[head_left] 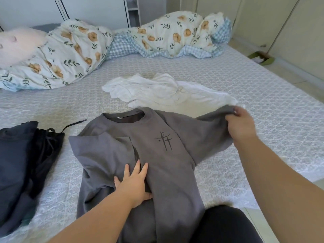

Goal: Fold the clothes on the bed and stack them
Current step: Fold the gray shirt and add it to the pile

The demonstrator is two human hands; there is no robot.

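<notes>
- Nearest the lens, a dark-clad knee (226,225) juts in at the bottom edge, just over the hem end of the grey sweatshirt (157,155); both bare forearms reach forward from there
- Grey sweatshirt lies front up on the patterned bed sheet (263,95), neck hole away from the person, cross print showing on the chest; its left side is already turned in over the body
- Left hand (135,183) lies flat with fingers spread, pressing the folded-in cloth down at the middle of the garment
- Right hand (240,123) pinches the end of the right sleeve, fingers curled round the cuff, lifted a little off the sheet and drawn out to the side
- Step in hand, as I read it, is folding that sleeve inward; it would go best if the left palm keeps the centre pinned, the sleeve comes across taut and low, and its edge is laid straight along the body so both sides match; slack risks a lumpy fold
- White garment (163,92) lies crumpled just beyond the collar, unfolded; dark clothes (22,163) with a loose drawstring sit to the left, touching nothing grey
- Floral duvet (70,53) is bunched along the far side of the bed
</notes>
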